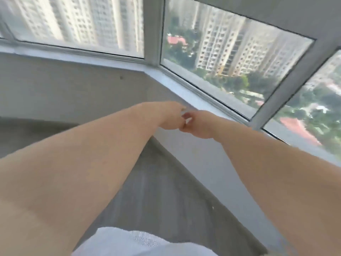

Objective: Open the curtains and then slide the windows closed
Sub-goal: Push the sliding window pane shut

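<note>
Both bare arms reach forward and the hands meet in front of the window sill point(181, 97). My left hand point(170, 116) and my right hand point(200, 125) have curled fingers, and their fingertips touch each other. Motion blur hides any small thing between them. Behind them a white-framed bay window runs across the view, with a left pane point(79, 24), a middle pane point(230, 58) and a right pane point(313, 111). All three panes show glass down to the sill. No hanging curtain is in view.
A white corner post point(153, 30) separates the left and middle panes. Under the sill is a bare grey wall point(73, 89), and a grey floor point(156, 191) lies below. White mesh fabric point(132, 241) sits at the bottom edge, close to my body.
</note>
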Tool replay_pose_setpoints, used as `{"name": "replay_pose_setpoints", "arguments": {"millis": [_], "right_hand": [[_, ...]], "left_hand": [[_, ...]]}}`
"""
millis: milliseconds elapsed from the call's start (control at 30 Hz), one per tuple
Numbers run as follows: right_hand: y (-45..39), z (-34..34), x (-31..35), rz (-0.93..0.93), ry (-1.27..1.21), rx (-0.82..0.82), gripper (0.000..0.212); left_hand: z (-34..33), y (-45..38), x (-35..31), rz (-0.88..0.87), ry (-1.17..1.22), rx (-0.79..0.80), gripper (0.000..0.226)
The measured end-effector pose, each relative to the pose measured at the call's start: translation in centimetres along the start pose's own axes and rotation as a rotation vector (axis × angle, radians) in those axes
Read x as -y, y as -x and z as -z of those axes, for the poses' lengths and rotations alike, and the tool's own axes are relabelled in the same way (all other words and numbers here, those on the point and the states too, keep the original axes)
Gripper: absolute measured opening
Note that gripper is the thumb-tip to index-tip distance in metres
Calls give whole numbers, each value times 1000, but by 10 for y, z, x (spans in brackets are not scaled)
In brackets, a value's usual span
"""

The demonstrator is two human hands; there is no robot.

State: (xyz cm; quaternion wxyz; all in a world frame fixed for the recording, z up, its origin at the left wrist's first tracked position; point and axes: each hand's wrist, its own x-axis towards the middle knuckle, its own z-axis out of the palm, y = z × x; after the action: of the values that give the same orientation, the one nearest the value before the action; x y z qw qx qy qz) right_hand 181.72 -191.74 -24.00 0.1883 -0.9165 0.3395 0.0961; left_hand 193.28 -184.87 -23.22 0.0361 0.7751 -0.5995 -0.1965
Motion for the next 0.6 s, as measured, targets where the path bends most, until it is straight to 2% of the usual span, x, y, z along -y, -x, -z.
{"name": "replay_pose_setpoints", "arguments": {"millis": [133, 233, 400, 600], "right_hand": [[-64, -3, 121, 268, 117, 68, 56], [-106, -15, 172, 370, 122, 108, 57], [-171, -10, 202, 443, 129, 150, 56], [-270, 66, 209, 512, 39, 18, 54]], "left_hand": [[17, 62, 113, 279, 202, -168, 41], [23, 86, 173, 414, 207, -164, 52], [45, 78, 237, 565, 244, -180, 56], [124, -4, 277, 556, 202, -327, 56]]}}
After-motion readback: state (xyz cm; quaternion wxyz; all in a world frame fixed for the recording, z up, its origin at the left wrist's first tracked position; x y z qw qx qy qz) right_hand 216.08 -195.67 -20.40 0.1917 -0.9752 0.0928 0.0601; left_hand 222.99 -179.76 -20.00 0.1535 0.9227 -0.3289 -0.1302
